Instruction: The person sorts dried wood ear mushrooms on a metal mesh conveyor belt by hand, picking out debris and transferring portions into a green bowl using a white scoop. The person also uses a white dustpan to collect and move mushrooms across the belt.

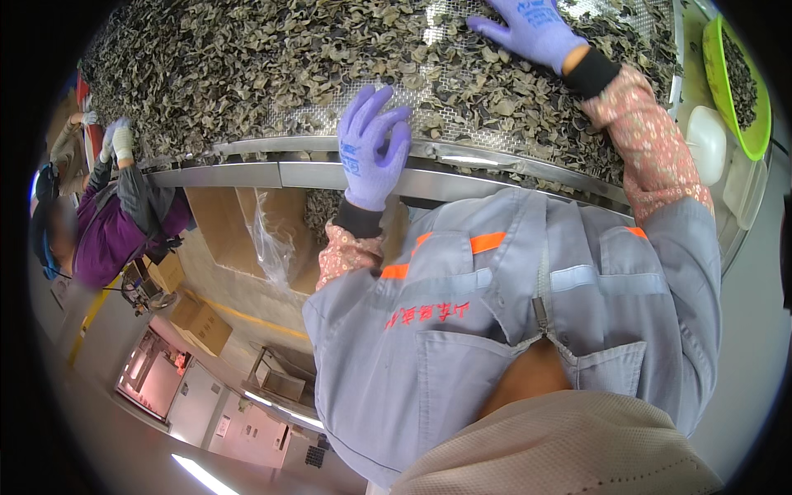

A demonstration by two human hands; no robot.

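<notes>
Dried black fungus pieces [247,74] lie spread over a metal mesh tray [312,120], with bare mesh showing between patches. Over the tray's near rim is my left hand [373,151] in a purple coated work glove. Its fingers are bent and apart, and nothing shows in its grasp. My right hand [535,31], gloved alike, reaches across the fungus at the top right with its thumb spread. The upper edge of the view cuts off its other fingertips, so whatever they touch is hidden.
A green basin [718,80] of dark pieces stands at the right, by a white plastic container [706,145]. Below the tray's near edge is an open cardboard carton [216,223] with a plastic liner. At the left, a co-worker in purple [111,235] has gloved hands at the tray.
</notes>
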